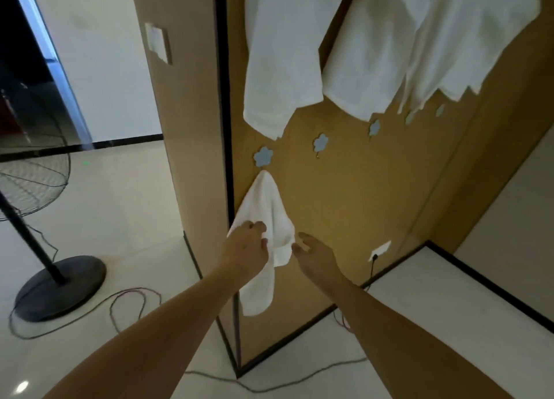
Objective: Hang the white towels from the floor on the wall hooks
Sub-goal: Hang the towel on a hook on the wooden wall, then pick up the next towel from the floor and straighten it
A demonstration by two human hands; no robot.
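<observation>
A small white towel [265,206] hangs from the lowest blue flower-shaped hook [263,157] on the brown wall. My left hand [246,247] grips the towel's left side partway down. Just right of the towel, my right hand [314,250] is held with loosely spread fingers, its fingertips close to the cloth's edge and holding nothing. More blue hooks [320,142] climb in a row to the upper right, bare. Above them hang three larger white towels [280,54], [368,57], [467,33].
A standing fan [33,188] with a round black base [60,287] is at the left, its cable [126,302] looping over the pale tiled floor. A wall socket [379,250] with a plug sits low on the wall. A white surface with dark edging [449,302] lies at the right.
</observation>
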